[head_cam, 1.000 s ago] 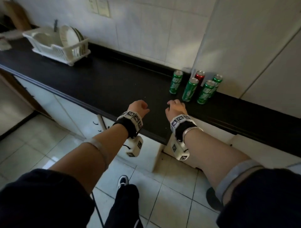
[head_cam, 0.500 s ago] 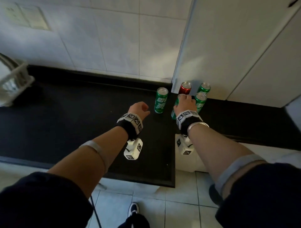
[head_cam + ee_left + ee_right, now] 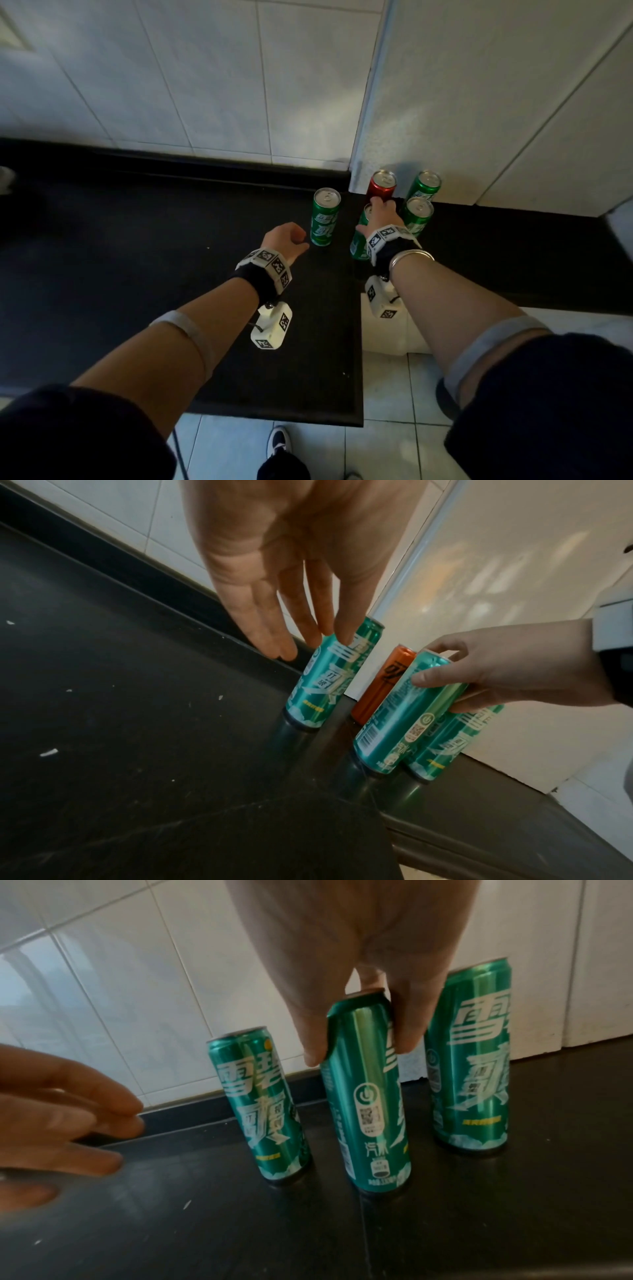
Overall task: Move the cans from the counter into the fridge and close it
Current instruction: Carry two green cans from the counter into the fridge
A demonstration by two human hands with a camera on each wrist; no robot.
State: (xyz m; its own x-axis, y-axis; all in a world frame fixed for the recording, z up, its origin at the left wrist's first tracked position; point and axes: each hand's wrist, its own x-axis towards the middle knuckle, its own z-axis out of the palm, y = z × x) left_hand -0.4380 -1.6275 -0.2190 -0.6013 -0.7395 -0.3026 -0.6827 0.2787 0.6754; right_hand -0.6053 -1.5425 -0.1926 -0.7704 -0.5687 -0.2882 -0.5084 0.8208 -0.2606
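My right hand (image 3: 382, 219) has advanced from the table (image 3: 137, 274) edge and now clamps the top of the nearest green can (image 3: 366, 1096), thumb on one side, fingers on the other; the can's base is on the table. My left hand (image 3: 286, 240), fingers apart and holding nothing, has closed in beside the leftmost green can (image 3: 325, 217). All five cans, including the red can (image 3: 382, 186), stand against the white fridge (image 3: 479, 102). Judgement: first pickup is imminent.
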